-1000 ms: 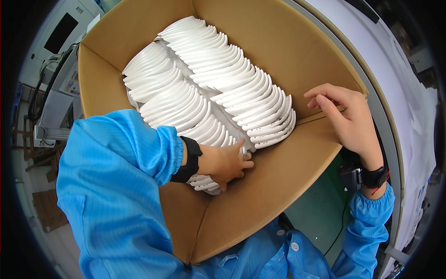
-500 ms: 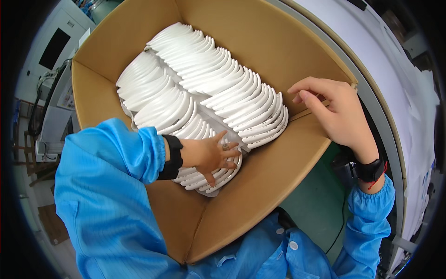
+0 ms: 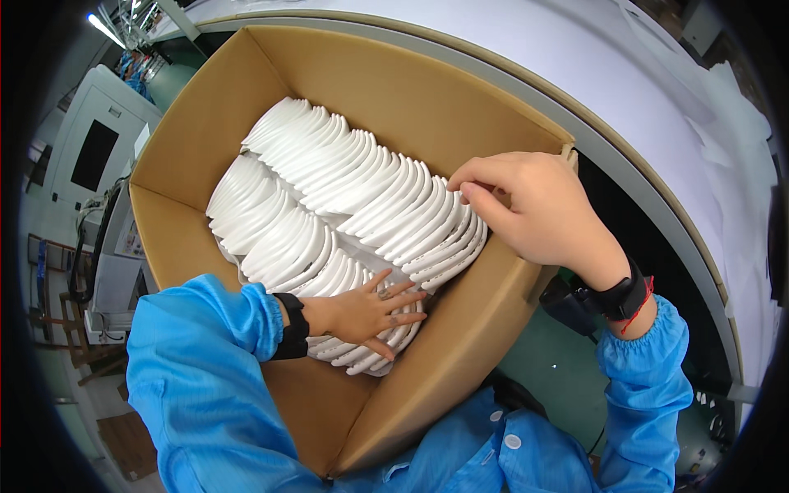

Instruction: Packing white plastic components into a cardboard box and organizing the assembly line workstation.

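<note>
My left hand (image 3: pixel 366 316) lies with spread fingers on the near end of a row of white curved plastic pieces (image 3: pixel 275 238), holding nothing. A second, longer row of the same pieces (image 3: pixel 353 177) runs beside it on the far side, all stacked closely on edge. Both rows sit inside a large brown cardboard box (image 3: pixel 427 66). At the box's right side, my right hand (image 3: pixel 534 205) hovers over the wall, near the end of the far row. Its fingers are loosely bent, with nothing seen between them; the outer fingers are hidden.
A long table with a white covering (image 3: pixel 575 74) curves past the far and right sides of the box. A white cabinet (image 3: pixel 99 135) stands at the left. Green floor (image 3: pixel 546 370) shows between the box and my right arm.
The box and pieces appear lower and slightly turned in view. My left hand stays spread on the pieces. My right hand's fingertips now overlap the end of the far row in view.
</note>
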`<state>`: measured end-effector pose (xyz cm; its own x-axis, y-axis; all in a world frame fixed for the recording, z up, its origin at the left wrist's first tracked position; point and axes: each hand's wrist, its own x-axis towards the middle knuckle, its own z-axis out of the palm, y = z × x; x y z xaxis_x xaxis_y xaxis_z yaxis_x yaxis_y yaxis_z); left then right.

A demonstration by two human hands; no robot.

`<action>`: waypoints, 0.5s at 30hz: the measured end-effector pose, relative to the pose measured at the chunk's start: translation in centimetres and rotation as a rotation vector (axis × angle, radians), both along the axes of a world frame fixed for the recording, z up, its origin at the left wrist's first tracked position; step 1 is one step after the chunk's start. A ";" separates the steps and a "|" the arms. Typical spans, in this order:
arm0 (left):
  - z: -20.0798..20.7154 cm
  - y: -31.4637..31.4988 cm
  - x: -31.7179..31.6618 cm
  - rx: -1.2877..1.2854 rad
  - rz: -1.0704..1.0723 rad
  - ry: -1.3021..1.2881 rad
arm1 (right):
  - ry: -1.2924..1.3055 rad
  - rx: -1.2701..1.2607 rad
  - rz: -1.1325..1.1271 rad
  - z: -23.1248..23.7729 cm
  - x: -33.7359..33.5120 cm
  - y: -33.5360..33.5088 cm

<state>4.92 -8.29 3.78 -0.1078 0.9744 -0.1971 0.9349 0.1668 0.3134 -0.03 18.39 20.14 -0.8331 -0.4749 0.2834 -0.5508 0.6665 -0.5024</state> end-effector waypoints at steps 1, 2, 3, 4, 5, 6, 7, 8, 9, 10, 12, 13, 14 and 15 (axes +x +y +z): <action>0.2 0.0 -0.3 0.001 0.044 -0.022 | 0.013 -0.013 0.012 -0.2 -0.1 0.0; 0.5 -0.1 -0.7 0.003 0.089 -0.045 | 0.025 -0.026 0.026 -0.3 -0.2 0.1; 1.9 -0.2 -1.9 -0.092 0.191 -0.108 | 0.023 -0.023 0.018 -0.4 -0.2 0.2; 2.6 -0.7 -2.8 -0.166 0.464 -0.097 | 0.038 -0.002 0.017 -0.4 -0.2 0.3; 3.2 -1.1 -3.8 -0.239 0.737 -0.085 | 0.052 0.019 0.017 -0.5 -0.2 0.4; 4.2 -1.2 -5.0 -0.335 0.961 -0.082 | 0.048 0.019 0.015 -0.5 -0.1 0.5; 5.2 -1.8 -5.4 -0.441 1.201 -0.069 | 0.033 0.003 0.014 -0.3 -0.1 0.4; 3.9 -3.5 -5.4 -0.451 1.214 -0.065 | 0.018 -0.012 0.013 -0.1 0.0 0.4; 1.2 -6.0 -5.3 -0.467 1.220 0.024 | 0.020 -0.023 0.033 0.2 0.2 0.2; 1.1 -6.6 -5.1 -0.480 1.219 0.107 | 0.015 -0.016 0.024 0.4 0.2 0.0; -2.5 -6.7 -3.0 -0.709 1.265 -0.050 | 0.012 -0.014 0.028 0.7 0.2 -0.4; -0.4 -4.2 -2.9 -0.718 1.350 -0.131 | 0.000 -0.010 0.010 0.6 0.2 -0.1; 2.1 -2.2 -2.6 -0.726 1.441 -0.214 | -0.009 -0.007 0.000 0.5 0.2 0.1; 1.9 -2.6 -2.5 -0.725 1.451 -0.220 | -0.010 -0.006 0.011 0.4 0.2 0.0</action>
